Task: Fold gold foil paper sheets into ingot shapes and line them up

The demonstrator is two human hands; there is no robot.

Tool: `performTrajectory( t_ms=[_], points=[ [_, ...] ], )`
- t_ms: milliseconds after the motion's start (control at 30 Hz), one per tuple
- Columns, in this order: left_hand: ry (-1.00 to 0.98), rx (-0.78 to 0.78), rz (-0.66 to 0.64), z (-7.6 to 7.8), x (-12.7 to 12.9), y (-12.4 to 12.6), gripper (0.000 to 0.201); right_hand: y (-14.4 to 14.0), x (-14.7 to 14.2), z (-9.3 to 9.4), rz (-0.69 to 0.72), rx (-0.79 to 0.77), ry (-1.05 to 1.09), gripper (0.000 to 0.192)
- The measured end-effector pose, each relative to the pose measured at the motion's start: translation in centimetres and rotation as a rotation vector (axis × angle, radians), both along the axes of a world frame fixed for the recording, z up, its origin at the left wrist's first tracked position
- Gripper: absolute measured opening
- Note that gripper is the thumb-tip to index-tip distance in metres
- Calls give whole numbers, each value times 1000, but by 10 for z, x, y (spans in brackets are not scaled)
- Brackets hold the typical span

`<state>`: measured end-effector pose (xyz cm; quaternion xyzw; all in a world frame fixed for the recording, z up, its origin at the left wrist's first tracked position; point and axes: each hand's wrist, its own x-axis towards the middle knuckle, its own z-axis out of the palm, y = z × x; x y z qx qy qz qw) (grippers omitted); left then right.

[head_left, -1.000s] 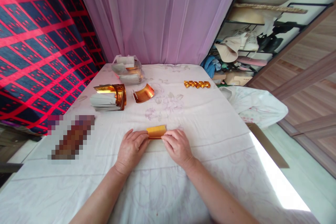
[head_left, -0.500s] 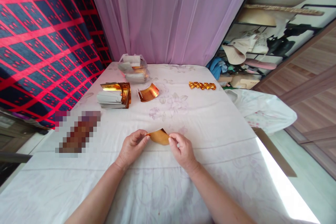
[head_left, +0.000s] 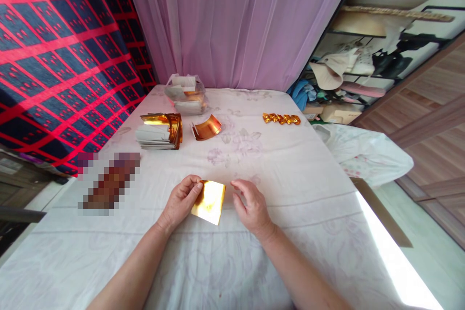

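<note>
The head view shows two bare hands over a cloth-covered bench (head_left: 305, 174), with a square gold sheet (head_left: 209, 205) between them. The left hand (head_left: 182, 199) has its thumb and fingers clamped on the upper left part of the gold sheet, thumb on top; the shiny face is turned up and catches a bright glare. The sheet slants, its lowest corner pointing back toward the person; whether that corner touches the cloth I cannot tell. The right hand (head_left: 251, 207) is just beside the sheet's right edge without touching it, its fingers bent and its thumb apart from the forefinger, with nothing between them. Beyond the gold sheet and to its left sits a thick stack of paper (head_left: 154, 136), grey-white on one side and gold on the other. Straight beyond the sheet is a small curled pile of gold paper (head_left: 208, 128), and farther past it, a little left, a clear bag (head_left: 185, 94) with more paper inside. A row of folded gold pieces (head_left: 281, 118) lies far beyond the sheet to the right, the pieces lined up close together. Well to the left of the sheet, a patch (head_left: 111, 181) is blurred into squares and cannot be made out. A purple curtain (head_left: 225, 24) hangs behind everything, farthest from the sheet.
</note>
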<state>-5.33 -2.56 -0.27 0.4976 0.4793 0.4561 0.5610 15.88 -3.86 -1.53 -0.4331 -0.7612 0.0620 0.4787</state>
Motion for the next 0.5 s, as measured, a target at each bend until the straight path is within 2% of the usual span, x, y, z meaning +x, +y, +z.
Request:
performTrajectory(
  t_ms=[100,233,367,500],
  points=[
    [-19,-68,-86,2,0,-1,46,-3,-2,6,-18,122,-105,40],
    [61,-43,-138,2,-1,-1,44,-8,-5,17,-1,245,-233,29],
    [145,33,-163,2,-4,0,40,-8,-6,20,29,251,-283,22],
    [224,128,-189,-1,-7,1,43,-4,-1,18,-6,240,-288,19]
  ],
)
